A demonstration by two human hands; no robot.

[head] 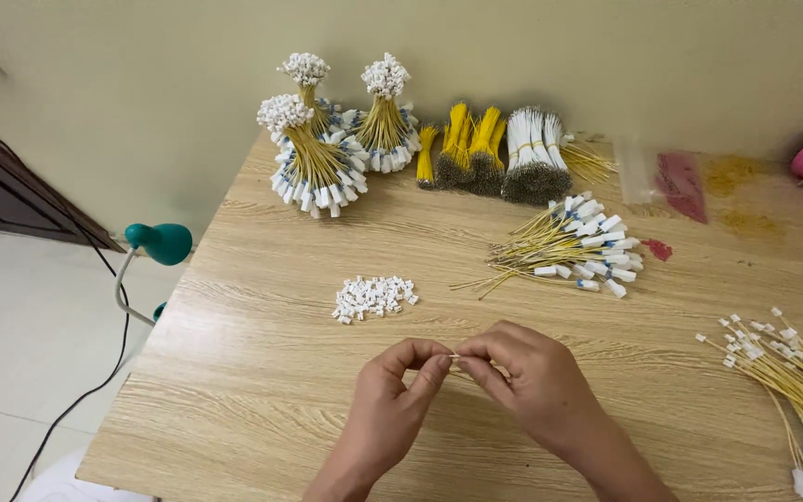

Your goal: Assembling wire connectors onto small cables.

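Wire (455,356): thin, light, bends easily; you pinch it near its end.
Left hand (392,400): fingers pinching a small white cap on the wire's tip.
Right hand (532,372): fingers pinching the wire.
Caps (374,297): tiny, loose on the surface (253,390); they scatter easily.

I see a matt, pale wood-grain tabletop (262,372). Small connectors (374,297) look white plastic, faintly glossy; yellow wires (550,244) smooth-sheathed. The lamp shade (164,242) shows glossy teal.
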